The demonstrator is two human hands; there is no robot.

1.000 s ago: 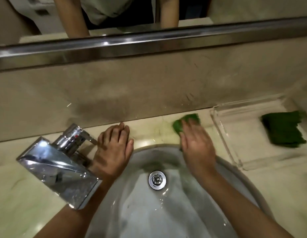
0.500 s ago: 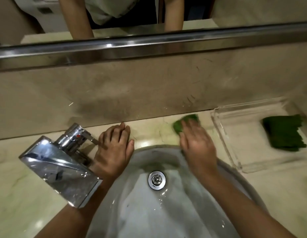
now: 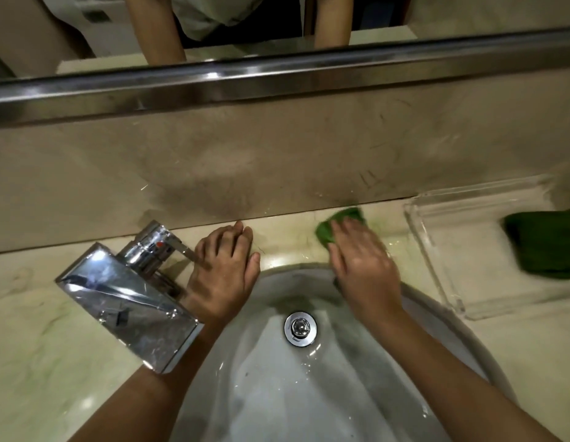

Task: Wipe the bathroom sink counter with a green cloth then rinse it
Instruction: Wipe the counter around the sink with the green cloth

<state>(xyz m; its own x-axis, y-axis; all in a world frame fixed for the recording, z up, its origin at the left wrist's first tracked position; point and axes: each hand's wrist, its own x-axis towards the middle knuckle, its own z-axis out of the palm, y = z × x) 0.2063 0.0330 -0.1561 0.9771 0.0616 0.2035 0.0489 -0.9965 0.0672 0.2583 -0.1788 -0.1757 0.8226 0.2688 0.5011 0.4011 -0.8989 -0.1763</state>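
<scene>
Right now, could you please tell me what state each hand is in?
Left hand: open, resting flat on the counter beside the faucet.
Right hand: open, pressing the green cloth onto the counter.

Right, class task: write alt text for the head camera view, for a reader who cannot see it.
A person's right hand presses a green cloth on the counter behind a sink; the left hand rests flat beside the chrome tap. A darker green cloth lies in a clear tray.
</scene>
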